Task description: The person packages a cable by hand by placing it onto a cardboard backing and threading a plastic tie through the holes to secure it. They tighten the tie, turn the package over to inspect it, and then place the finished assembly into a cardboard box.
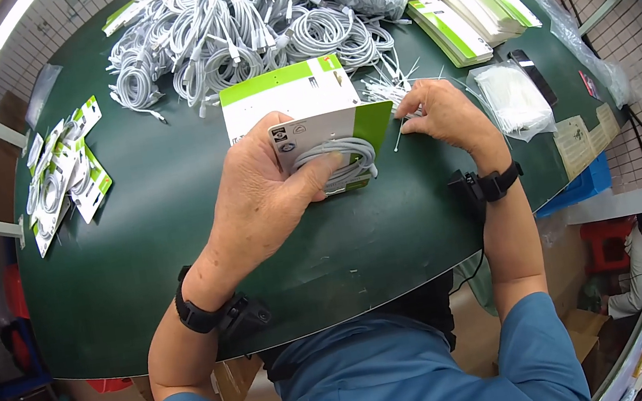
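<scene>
My left hand point(249, 190) is closed round a white and green backing card point(310, 130). Its thumb presses a coiled light-grey cable point(346, 147) flat against the card's face. To the right, my right hand point(445, 115) pinches a thin white cable tie point(398, 137) between thumb and forefinger. Just beyond its fingertips lies a loose pile of white cable ties point(383, 87). Behind the held card, a stack of white and green cards point(280, 90) rests on the table, partly hidden by my left hand.
A big heap of coiled grey cables point(220, 25) covers the far side of the dark green table point(149, 218). Carded cables point(67, 168) lie at left. Stacks of cards point(467, 8) stand at far right, near a clear bag of white ties point(513, 97) and a black phone-like object point(532, 76).
</scene>
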Action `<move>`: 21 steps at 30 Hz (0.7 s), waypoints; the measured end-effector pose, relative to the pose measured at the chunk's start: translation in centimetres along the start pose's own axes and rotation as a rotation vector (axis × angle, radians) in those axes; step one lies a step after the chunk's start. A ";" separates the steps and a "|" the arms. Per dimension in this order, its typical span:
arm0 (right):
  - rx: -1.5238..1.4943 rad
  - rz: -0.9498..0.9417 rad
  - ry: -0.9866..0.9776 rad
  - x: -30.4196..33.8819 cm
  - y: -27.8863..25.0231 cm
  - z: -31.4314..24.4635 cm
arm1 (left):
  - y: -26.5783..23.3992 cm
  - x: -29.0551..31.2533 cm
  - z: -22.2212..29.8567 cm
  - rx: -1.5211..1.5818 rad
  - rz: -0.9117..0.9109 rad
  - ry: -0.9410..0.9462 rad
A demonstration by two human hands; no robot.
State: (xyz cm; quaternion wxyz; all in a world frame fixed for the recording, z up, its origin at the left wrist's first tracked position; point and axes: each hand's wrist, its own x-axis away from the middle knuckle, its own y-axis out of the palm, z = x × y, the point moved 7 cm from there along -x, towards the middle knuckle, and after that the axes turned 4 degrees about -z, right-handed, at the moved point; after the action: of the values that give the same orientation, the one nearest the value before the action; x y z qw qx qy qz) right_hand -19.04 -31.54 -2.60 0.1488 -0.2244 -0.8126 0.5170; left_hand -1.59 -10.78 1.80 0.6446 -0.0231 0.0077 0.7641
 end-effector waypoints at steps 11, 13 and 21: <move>0.174 0.116 -0.105 0.2 1.5 -1.1 | -0.1 0.7 0.3 0.000 0.034 0.021; 0.199 0.192 -0.120 0.5 1.0 -1.5 | 0.0 1.0 0.2 0.001 0.023 0.013; -0.276 0.252 -0.073 0.9 -2.0 -3.6 | -0.5 3.1 2.2 -0.195 0.039 0.240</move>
State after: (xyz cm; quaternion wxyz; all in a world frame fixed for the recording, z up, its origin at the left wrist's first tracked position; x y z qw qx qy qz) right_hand -18.54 -28.98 0.72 0.0213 -0.3238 -0.8461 0.4228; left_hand -1.64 -7.51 3.87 0.6188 -0.1766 0.0111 0.7653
